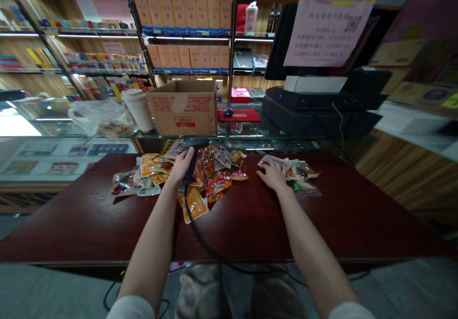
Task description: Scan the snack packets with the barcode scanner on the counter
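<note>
Barcode scanner [195, 148] in left hand [181, 166], fingers closed round grip; right hand [274, 175], fingers spread flat on snack packet [269, 159]: light, soft, slippery, best pinched at seam.

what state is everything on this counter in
left hand: closed around the scanner
scanner: held, off the table
scanner cord: slack, hanging over the table edge
right hand: open, resting flat
packet: pinned under the right hand
snack packets: loosely heaped on the table
cardboard box: top open
paper cup: upright, lidded
plastic bag: crumpled, slumped
</note>
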A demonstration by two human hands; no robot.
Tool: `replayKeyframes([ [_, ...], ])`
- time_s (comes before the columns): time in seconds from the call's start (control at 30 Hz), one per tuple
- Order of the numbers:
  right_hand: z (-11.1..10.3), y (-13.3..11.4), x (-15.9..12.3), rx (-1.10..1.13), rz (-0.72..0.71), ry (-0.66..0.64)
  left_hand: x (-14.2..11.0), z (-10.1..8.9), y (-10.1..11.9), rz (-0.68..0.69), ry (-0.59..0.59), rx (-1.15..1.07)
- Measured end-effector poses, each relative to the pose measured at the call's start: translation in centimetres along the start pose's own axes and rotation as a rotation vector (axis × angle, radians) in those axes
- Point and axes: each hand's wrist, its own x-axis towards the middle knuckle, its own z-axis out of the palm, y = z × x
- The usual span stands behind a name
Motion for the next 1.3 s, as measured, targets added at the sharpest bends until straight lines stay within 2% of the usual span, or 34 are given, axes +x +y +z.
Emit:
replayKeyframes([
  [0.07, 0.5, 0.2, 0.0, -0.042, 0.059, -0.013, 0.2, -0.2, -0.2, -0.01, -0.013, -0.03],
  [0.17, 0.4, 0.8, 0.1, -0.098, 0.158, 0.039, 0.2, -0.1, -0.4, -0.032, -0.029, -0.083],
  [0.27, 0.1, 0.4, 0.3, -0.062, 0.102, 0.095, 0.2, 0.1, -0.5, -0.065, -0.053, -0.136],
  [0.33, 0.2, -1.1, 0.5, 0.057, -0.044, 0.101, 0.2, 0.4, -0.6, -0.084, -0.077, -0.154],
  [0.43, 1.1, -4.6, 1.0, 0.197, -0.235, 0.051, 0.3, 0.8, -0.9, -0.104, -0.102, -0.176],
  [0.5, 2.0, -6.9, 1.6, 0.197, -0.264, 0.006, 0.3, 0.9, -1.1, -0.112, -0.11, -0.186],
  [0.6, 3.3, -8.7, 3.0, 0.199, -0.196, -0.058, 0.5, 1.0, -1.3, -0.111, -0.107, -0.188],
  [0.7, 4.4, -8.1, 4.0, 0.27, -0.183, -0.126, 0.6, 1.0, -1.5, -0.107, -0.103, -0.193],
  [0.83, 4.9, -6.5, 3.7, 0.362, -0.256, -0.055, 0.8, 1.0, -1.9, -0.073, -0.108, -0.198],
  [0.97, 5.1, -5.9, 3.1, 0.694, -0.253, 0.008, 0.6, 1.1, -1.8, -0.022, -0.124, -0.164],
  [1.03, 5.0, -5.5, 3.4, 0.965, -0.133, 0.053, 0.4, 1.2, -1.5, -0.003, -0.123, -0.152],
  [1.1, 4.7, -4.9, 3.8, 1.272, 0.052, 0.077, 0.1, 1.5, -1.1, -0.003, -0.116, -0.155],
  [1.2, 3.8, -3.9, 4.2, 1.689, 0.254, -0.041, -0.4, 2.0, -0.6, -0.037, -0.118, -0.175],
  [1.3, 2.8, -3.4, 3.9, 1.936, 0.291, -0.182, -0.7, 2.5, -0.6, -0.07, -0.179, -0.197],
])
